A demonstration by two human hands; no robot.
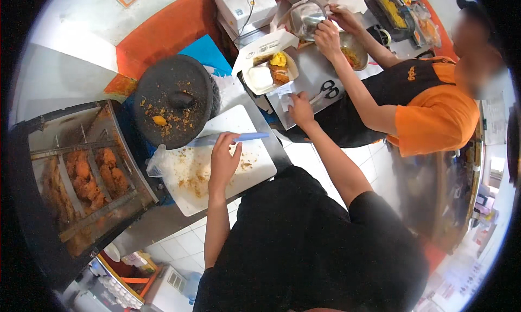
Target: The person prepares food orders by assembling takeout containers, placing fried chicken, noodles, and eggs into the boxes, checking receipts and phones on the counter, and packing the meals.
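Observation:
A knife with a blue handle lies across the white cutting board. My left hand is closed on it, fingers over the top and thumb below. My right hand is at the steel counter, its fingers curled at the edge of a small white slip of paper. Just right of that hand lie scissors with black handles. Beyond it stands an open takeout box with white rice, browned pieces and something yellow inside.
Left are a dark round lid with crumbs and a glass-fronted case of fried chicken. At the far right, a co-worker in an orange shirt reaches over a metal bowl and a clear container. A white printer stands behind.

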